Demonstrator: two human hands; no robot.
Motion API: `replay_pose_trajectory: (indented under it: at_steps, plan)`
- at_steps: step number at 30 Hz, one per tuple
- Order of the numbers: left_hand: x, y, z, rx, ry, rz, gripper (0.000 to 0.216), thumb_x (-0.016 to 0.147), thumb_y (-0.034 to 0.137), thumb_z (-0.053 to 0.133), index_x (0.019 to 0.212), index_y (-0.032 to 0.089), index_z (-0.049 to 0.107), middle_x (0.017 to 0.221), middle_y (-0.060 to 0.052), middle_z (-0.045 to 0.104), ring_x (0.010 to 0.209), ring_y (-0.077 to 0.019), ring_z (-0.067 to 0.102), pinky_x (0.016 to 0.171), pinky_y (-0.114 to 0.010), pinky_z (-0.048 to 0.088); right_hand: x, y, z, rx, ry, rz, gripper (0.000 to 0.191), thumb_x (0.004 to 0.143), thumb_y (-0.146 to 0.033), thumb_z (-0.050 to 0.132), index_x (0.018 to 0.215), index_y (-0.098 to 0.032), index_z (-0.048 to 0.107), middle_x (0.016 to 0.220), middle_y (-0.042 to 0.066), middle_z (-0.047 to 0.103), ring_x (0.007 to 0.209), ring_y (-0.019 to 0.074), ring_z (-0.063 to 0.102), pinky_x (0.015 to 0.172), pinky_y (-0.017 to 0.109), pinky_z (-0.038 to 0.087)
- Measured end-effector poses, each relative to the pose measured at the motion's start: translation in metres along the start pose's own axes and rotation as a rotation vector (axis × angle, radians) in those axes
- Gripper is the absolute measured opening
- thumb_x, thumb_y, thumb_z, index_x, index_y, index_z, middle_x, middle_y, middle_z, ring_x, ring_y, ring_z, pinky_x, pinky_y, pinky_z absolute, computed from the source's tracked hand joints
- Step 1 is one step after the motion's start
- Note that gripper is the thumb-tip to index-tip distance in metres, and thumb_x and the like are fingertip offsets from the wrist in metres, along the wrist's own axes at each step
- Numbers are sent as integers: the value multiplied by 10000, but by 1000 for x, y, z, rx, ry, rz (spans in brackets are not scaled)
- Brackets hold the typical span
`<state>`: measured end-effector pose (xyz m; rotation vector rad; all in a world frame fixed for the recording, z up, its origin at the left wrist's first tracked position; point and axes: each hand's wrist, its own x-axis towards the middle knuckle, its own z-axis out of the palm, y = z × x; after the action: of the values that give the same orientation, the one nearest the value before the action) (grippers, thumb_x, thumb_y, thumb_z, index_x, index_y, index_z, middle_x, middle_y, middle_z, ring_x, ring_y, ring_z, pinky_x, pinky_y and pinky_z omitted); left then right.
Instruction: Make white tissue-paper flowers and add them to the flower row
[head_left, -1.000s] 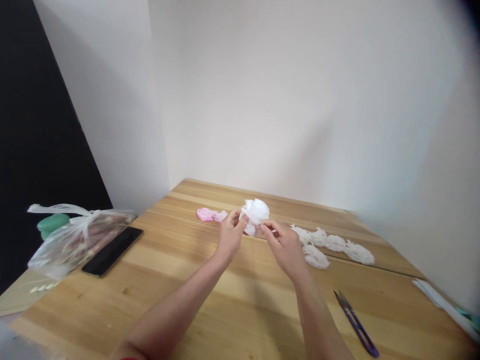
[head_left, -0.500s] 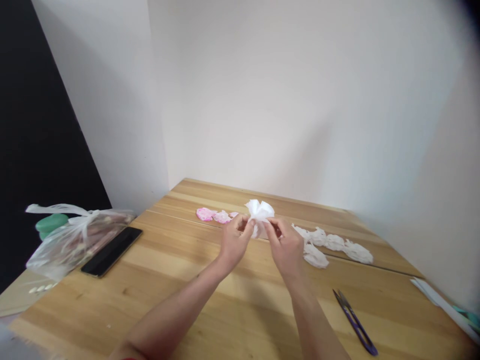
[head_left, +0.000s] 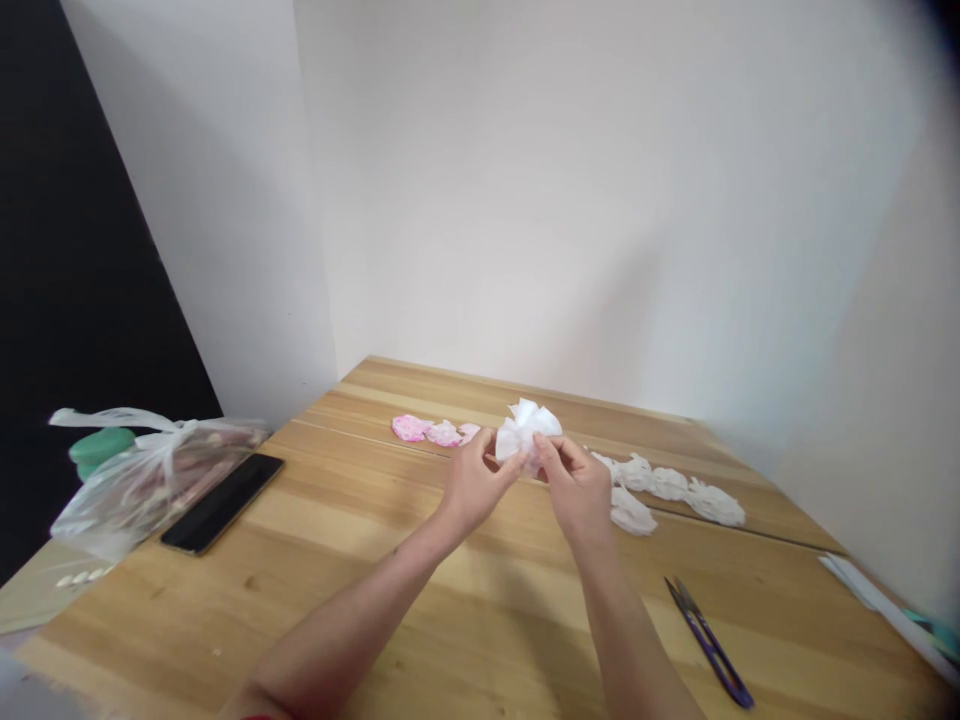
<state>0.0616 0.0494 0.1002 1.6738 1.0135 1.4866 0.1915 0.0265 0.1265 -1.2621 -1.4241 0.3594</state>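
Between my hands, above the table, is a white ruffled paper flower (head_left: 528, 428) with its petals fanned out. My left hand (head_left: 478, 478) pinches it from the left, thumb at its lower edge. From the right, my right hand (head_left: 576, 482) grips it with thumb and fingers near its middle. Behind my left hand lie pink-and-white crumpled paper flowers (head_left: 411, 428) in a row. Several white crumpled paper flowers (head_left: 670, 484) lie beyond my right hand. The fingertips behind the held flower are partly hidden.
Purple-handled thread snips (head_left: 709, 642) lie on the wooden table (head_left: 322, 600) at the right. A black phone (head_left: 223, 503) rests at the left edge, beside a tied clear plastic bag (head_left: 161, 470). White strips (head_left: 885, 612) lie at the right edge. A wall stands behind.
The white flower has turned and spread wider, moving slightly right. My left hand has shifted right with its thumb lower, and my right thumb now presses on the flower's front.
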Motion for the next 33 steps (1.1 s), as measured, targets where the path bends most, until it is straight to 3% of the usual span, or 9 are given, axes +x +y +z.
replay_pose_trajectory:
  at_steps: [4, 9, 11, 17, 20, 26, 29, 33]
  plan:
    - [0, -3, 1, 61, -53, -4, 173, 787, 311, 565, 723, 152, 586, 693, -4, 595, 642, -117, 531, 599, -220, 420, 3, 4, -3, 13, 20, 24, 395, 824, -515, 545, 660, -165, 626, 533, -14, 553, 530, 129, 512, 515, 227, 395]
    - [5, -2, 0, -328, -96, -205, 271, 774, 399, 572, 762, 130, 602, 675, -22, 615, 580, -119, 568, 538, -223, 471, 3, 3, -9, 69, 33, -7, 413, 878, -512, 463, 891, -159, 678, 737, 49, 674, 621, 154, 592, 566, 250, 467]
    - [6, -1, -1, -397, -48, -246, 308, 762, 425, 594, 778, 118, 611, 662, -26, 623, 546, -115, 575, 521, -223, 480, 0, -2, -11, 6, 31, -70, 406, 896, -492, 438, 944, -166, 674, 781, 59, 688, 660, 165, 612, 602, 266, 478]
    - [6, 3, -1, -422, 24, -199, 353, 755, 464, 620, 730, 113, 633, 667, -35, 640, 562, -115, 583, 513, -215, 498, -6, -8, -3, -338, -12, -376, 262, 857, -425, 540, 852, -183, 641, 785, 53, 666, 743, 185, 597, 697, 293, 443]
    - [7, 2, -1, -410, 5, -189, 387, 767, 493, 606, 702, 112, 628, 621, -25, 621, 523, -110, 574, 516, -225, 501, -3, -2, 0, -365, -60, -328, 245, 870, -396, 520, 838, -185, 639, 782, 46, 664, 735, 182, 589, 691, 290, 429]
    - [11, -2, -6, -390, 62, -172, 436, 787, 523, 586, 619, 121, 582, 568, -2, 561, 501, -100, 536, 487, -211, 451, 8, 5, -13, -127, -188, -91, 294, 868, -423, 502, 834, -184, 670, 773, 30, 701, 677, 174, 610, 630, 268, 438]
    - [12, -2, -7, -462, 63, -193, 439, 784, 534, 586, 618, 128, 563, 572, 2, 566, 501, -96, 525, 485, -211, 437, 8, 3, -20, -144, -109, -95, 288, 851, -426, 523, 851, -185, 680, 780, 37, 708, 670, 178, 620, 640, 278, 453]
    - [11, 0, -6, -472, 67, -203, 443, 782, 540, 585, 613, 132, 553, 563, -1, 569, 502, -109, 543, 493, -221, 440, -1, -7, -23, -216, 40, -242, 241, 860, -390, 534, 900, -205, 682, 828, 46, 711, 691, 177, 624, 674, 291, 468]
